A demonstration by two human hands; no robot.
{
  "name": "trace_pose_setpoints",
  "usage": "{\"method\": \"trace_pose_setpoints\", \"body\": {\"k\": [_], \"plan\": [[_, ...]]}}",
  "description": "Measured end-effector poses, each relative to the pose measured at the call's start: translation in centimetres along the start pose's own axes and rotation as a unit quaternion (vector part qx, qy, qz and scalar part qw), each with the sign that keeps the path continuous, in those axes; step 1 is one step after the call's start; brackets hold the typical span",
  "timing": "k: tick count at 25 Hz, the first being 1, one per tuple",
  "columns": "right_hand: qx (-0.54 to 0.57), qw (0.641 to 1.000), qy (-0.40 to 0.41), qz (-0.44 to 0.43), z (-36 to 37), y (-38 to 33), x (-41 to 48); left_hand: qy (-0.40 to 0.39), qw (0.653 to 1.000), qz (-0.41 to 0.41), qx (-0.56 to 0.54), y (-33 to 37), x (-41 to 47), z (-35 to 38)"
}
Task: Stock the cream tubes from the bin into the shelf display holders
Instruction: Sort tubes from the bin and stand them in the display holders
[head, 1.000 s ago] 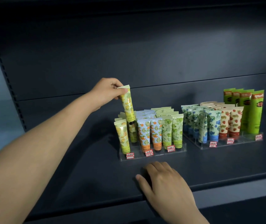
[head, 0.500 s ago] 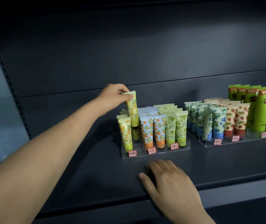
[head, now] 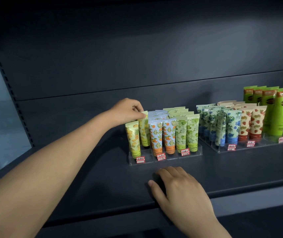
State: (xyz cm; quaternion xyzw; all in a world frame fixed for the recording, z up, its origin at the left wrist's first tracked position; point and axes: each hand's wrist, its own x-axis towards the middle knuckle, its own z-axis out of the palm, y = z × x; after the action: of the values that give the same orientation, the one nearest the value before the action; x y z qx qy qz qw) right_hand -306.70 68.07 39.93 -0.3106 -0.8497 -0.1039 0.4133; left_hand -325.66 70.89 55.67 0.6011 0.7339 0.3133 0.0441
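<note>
My left hand (head: 128,111) pinches the crimped top of a yellow pineapple-print cream tube (head: 144,130). That tube stands upright in the second slot of the leftmost row of a clear acrylic holder (head: 164,158), just behind another yellow tube (head: 133,139). Orange-print and green-print tubes fill the holder's other rows. My right hand (head: 180,188) rests flat on the dark shelf in front of the holder, fingers straight, holding nothing. No bin is in view.
A second clear holder (head: 250,146) to the right carries blue-flower, strawberry and tall green tubes (head: 280,112). Red price tags line both holders' fronts. The dark shelf (head: 85,177) has a back panel behind and a front lip (head: 240,191).
My left hand has lowered the yellow tube from above the holder down into its slot. My right hand has stayed on the shelf.
</note>
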Motion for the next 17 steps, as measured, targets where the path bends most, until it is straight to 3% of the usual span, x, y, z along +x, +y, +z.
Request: {"method": "trace_pose_setpoints", "body": {"k": [17], "plan": [[0.029, 0.998, -0.047, 0.023, -0.66, -0.32, 0.04, -0.001, 0.999, 0.031, 0.009, -0.30, -0.05, -0.15]]}}
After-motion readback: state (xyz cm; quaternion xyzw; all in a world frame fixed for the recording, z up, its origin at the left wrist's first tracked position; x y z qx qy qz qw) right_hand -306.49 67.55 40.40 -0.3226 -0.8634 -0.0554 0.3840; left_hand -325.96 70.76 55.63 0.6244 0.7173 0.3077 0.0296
